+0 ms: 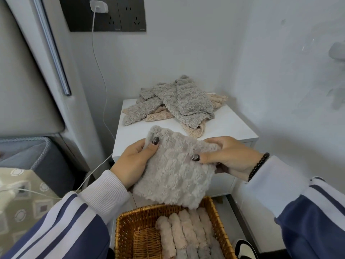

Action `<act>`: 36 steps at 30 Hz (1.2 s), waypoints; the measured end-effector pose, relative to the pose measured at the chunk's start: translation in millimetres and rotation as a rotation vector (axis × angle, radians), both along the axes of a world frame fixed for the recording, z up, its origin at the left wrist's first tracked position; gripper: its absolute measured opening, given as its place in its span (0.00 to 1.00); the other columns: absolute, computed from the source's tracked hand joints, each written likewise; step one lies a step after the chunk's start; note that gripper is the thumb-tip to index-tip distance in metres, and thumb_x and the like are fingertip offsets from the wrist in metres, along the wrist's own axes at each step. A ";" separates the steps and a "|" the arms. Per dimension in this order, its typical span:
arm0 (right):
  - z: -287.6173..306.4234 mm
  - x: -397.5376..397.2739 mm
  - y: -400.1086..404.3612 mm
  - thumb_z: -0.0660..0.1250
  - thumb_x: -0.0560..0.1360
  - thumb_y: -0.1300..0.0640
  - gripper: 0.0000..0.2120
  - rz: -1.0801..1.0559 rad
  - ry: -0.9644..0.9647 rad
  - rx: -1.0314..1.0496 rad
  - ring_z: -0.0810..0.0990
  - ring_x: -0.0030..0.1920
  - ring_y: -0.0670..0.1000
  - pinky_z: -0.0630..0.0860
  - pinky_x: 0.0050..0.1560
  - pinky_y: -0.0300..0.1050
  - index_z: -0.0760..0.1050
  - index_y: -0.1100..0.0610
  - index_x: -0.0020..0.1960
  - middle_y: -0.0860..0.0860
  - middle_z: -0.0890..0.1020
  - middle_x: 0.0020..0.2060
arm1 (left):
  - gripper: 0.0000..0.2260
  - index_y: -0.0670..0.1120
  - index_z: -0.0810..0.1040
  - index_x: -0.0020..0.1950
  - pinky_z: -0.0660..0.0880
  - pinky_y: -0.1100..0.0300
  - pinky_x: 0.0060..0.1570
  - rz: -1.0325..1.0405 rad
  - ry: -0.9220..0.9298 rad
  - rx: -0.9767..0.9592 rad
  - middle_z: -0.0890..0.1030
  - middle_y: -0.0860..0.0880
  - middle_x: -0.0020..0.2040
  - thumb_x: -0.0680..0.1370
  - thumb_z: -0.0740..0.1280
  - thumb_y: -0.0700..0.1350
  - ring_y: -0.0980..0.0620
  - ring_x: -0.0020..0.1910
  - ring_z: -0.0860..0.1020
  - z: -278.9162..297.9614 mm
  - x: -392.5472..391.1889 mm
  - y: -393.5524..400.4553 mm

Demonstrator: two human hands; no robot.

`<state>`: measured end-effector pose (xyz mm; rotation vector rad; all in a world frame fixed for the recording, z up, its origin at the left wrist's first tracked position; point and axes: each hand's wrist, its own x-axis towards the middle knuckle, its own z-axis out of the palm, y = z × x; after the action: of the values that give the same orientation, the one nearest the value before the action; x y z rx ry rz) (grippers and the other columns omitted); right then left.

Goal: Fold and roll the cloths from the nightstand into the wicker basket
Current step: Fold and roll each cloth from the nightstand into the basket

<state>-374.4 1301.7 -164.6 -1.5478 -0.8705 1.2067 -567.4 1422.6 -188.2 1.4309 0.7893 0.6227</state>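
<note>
Currently cloth (173, 171) is in the air above basket (212, 208), left hand (134, 161) pinching its 10 o'clock corner, right hand (227, 156) its 2 o'clock edge. Looks light, floppy, plush, so grip corners. Pile (173, 101) sits on counter (233, 126) at 12.

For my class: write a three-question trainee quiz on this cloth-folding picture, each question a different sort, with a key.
1. True or false: both the left hand and the right hand grip the grey cloth.
2. Where do the finished rolled cloths lie? A) on the nightstand B) in the wicker basket C) on the bed
3. Fill in: the unfolded cloth pile rests on the white ____.

Key: 1 true; 2 B; 3 nightstand.
</note>
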 end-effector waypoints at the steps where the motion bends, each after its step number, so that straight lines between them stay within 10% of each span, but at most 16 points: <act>1: -0.3 4.1 -0.4 0.81 0.57 0.59 0.28 -0.033 0.050 0.012 0.81 0.39 0.52 0.82 0.42 0.47 0.78 0.64 0.54 0.56 0.84 0.41 | 0.11 0.46 0.81 0.45 0.78 0.56 0.42 0.015 -0.019 -0.019 0.85 0.48 0.39 0.74 0.65 0.51 0.50 0.38 0.82 1.4 -0.2 -0.5; 3: -2.3 10.4 -0.1 0.85 0.47 0.54 0.46 -0.108 0.130 0.026 0.79 0.38 0.52 0.81 0.41 0.46 0.74 0.72 0.59 0.61 0.81 0.44 | 0.10 0.45 0.81 0.46 0.79 0.56 0.42 0.018 -0.050 -0.062 0.85 0.47 0.41 0.76 0.64 0.50 0.50 0.38 0.83 1.9 0.6 -4.2; 11: -26.5 -16.4 -3.1 0.86 0.45 0.58 0.36 -0.039 0.677 0.045 0.82 0.55 0.57 0.75 0.60 0.60 0.83 0.60 0.53 0.58 0.82 0.56 | 0.13 0.43 0.79 0.53 0.81 0.61 0.35 0.080 -0.138 -0.234 0.86 0.45 0.45 0.79 0.62 0.50 0.51 0.39 0.85 7.4 2.5 -10.8; 17: -24.9 -11.1 -5.0 0.70 0.63 0.64 0.25 -0.095 0.461 -0.012 0.82 0.53 0.58 0.80 0.52 0.49 0.74 0.67 0.60 0.62 0.82 0.54 | 0.16 0.39 0.79 0.56 0.81 0.59 0.36 -0.102 -0.111 -0.353 0.85 0.42 0.48 0.71 0.74 0.42 0.47 0.42 0.85 14.4 0.9 -8.8; 24: -24.3 -9.4 -14.8 0.74 0.62 0.58 0.12 -0.071 0.279 0.008 0.85 0.47 0.54 0.81 0.51 0.49 0.83 0.59 0.45 0.58 0.85 0.48 | 0.23 0.44 0.79 0.54 0.81 0.59 0.39 -0.197 -0.039 -0.220 0.86 0.45 0.48 0.61 0.79 0.38 0.48 0.45 0.85 6.5 4.3 -16.7; 29: -17.6 -9.6 -16.4 0.75 0.60 0.58 0.18 -0.139 0.169 0.009 0.82 0.54 0.59 0.74 0.62 0.57 0.80 0.62 0.49 0.59 0.85 0.49 | 0.22 0.42 0.78 0.56 0.82 0.57 0.43 -0.156 -0.068 -0.183 0.85 0.45 0.49 0.64 0.75 0.36 0.47 0.46 0.84 3.9 5.5 -16.8; 36: -10.5 -2.7 -11.6 0.71 0.67 0.64 0.21 -0.165 0.301 0.057 0.84 0.49 0.55 0.82 0.48 0.47 0.76 0.68 0.59 0.60 0.84 0.50 | 0.20 0.46 0.81 0.57 0.81 0.54 0.39 -0.170 -0.177 -0.288 0.84 0.41 0.53 0.67 0.73 0.33 0.43 0.47 0.83 5.1 3.1 -11.1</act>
<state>-377.1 1290.1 -175.1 -1.3218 -0.5642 1.2433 -564.3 1411.5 -183.1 1.1475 0.5842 0.4758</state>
